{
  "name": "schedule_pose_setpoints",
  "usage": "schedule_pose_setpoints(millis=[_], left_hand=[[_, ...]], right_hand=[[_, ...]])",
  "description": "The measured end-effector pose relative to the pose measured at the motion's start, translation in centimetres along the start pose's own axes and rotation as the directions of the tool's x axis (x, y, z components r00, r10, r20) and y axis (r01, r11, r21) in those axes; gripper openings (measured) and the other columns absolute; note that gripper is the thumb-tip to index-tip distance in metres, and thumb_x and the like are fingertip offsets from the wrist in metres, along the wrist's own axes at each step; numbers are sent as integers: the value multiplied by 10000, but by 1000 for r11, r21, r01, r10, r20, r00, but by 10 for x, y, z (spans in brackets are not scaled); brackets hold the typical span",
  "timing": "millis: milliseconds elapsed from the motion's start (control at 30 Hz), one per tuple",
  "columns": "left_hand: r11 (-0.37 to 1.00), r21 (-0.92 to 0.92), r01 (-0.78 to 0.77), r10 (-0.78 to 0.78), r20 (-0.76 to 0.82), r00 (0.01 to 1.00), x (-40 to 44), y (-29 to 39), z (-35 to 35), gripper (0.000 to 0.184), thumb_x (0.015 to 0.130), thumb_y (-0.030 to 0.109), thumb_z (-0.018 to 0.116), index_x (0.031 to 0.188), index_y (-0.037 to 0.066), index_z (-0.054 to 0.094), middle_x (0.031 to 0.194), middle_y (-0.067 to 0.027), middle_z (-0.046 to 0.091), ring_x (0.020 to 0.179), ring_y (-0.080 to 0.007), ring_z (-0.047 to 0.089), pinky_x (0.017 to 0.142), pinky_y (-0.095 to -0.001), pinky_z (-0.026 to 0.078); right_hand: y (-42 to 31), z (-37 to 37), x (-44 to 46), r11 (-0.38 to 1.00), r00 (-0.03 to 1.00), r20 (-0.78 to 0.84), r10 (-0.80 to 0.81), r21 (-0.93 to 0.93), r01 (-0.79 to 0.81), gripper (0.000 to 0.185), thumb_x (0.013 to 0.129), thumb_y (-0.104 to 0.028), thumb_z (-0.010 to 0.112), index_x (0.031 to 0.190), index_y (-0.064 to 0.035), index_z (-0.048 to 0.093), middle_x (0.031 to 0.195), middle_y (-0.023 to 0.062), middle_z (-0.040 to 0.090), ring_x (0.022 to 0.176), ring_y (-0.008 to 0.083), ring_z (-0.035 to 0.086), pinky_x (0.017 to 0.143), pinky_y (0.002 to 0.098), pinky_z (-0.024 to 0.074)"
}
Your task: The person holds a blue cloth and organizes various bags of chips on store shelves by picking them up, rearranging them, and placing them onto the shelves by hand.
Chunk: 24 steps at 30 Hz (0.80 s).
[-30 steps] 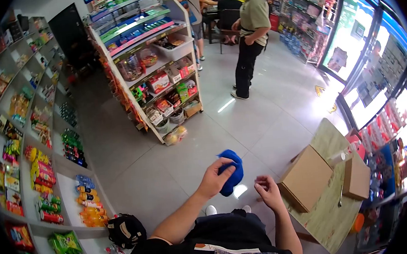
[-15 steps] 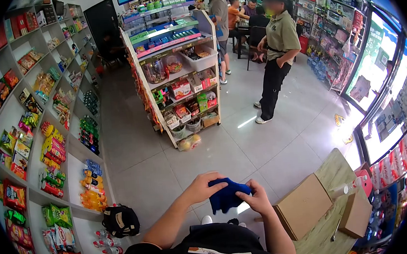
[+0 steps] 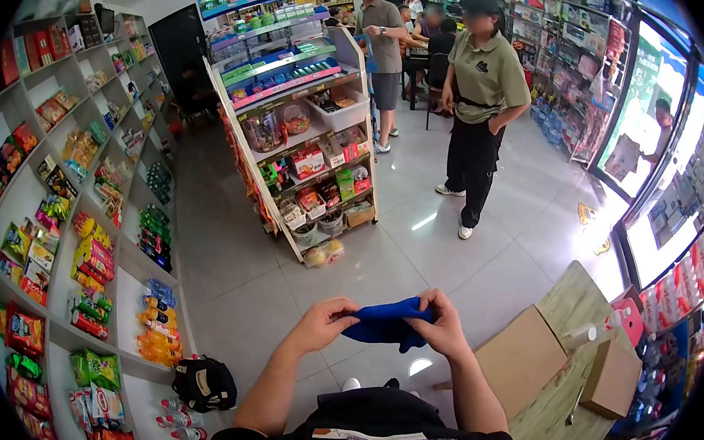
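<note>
Hands: your left hand (image 3: 319, 325) pinches one end of a blue cloth (image 3: 385, 328) between thumb and fingers, and your right hand (image 3: 443, 329) pinches the other, so it spans between them, its lower edge loose, over the floor (image 3: 316, 282) left of the table (image 3: 570, 285). Each grip looks narrow; if one slipped, the cloth would probably swing down from the other, and if both did, it could land by your shoes. Tugging unevenly might stretch or twist it. Swing your right forearm wide and you could nudge the large cardboard box (image 3: 522, 364) on the table's near side, perhaps shoving it into the white cup (image 3: 579, 336). You can't see inside that box, the small box (image 3: 611, 379) on the table's right, or the cup. Past the table, to its left, a display rack (image 3: 356, 58) carries a white tub (image 3: 342, 120) of small goods and a clear jar (image 3: 263, 136) of little things too blurred to name. Left of the table, beside the shelves, sits a black backpack (image 3: 204, 384), its contents hidden.
</note>
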<state>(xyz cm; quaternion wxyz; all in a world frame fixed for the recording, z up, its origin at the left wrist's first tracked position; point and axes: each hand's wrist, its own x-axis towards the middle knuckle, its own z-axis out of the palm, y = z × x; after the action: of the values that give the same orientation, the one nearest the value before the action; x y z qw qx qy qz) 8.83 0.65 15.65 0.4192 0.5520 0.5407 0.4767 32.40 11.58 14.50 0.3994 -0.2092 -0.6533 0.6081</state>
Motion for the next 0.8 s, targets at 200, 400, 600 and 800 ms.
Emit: schedule_pose_setpoints(millis=[200,400,600,800], left_hand=[[996,59,63,-63,-7,998,0,5,2,130,872,13,634,1002,12,644,890,0,599,781,-67,542,684,-211,451],[981,166,100,-126,156,980,-1,15,6,140,866,52,655,1001,14,652,901,-2,607,764,-64,536,667,-211,443],[996,67,51,-67,253,965,-2,-29,32,194,846,122,694,1018,36,668,907,-14,645,756,-81,552,692,-234,451],[1000,-3,9,-8,257,966,1,-33,75,379,827,114,713,1181,46,597,1184,-54,587,1115,-178,542,979,-320,425]], right_hand=[[-27,0,-5,981,985,49,168,-107,-162,233,806,-68,711,1001,-35,587,848,16,574,761,94,559,681,239,470],[-20,-12,-18,983,989,59,133,-138,-124,157,810,-70,694,943,-43,615,858,28,595,764,95,572,673,241,478],[-35,-9,-27,986,996,16,84,-149,-81,165,785,-28,658,941,-33,605,874,58,598,788,131,588,695,261,482],[-46,-5,-31,962,1000,10,-12,-272,14,171,769,-17,645,936,-28,606,895,73,597,809,163,596,715,274,481]])
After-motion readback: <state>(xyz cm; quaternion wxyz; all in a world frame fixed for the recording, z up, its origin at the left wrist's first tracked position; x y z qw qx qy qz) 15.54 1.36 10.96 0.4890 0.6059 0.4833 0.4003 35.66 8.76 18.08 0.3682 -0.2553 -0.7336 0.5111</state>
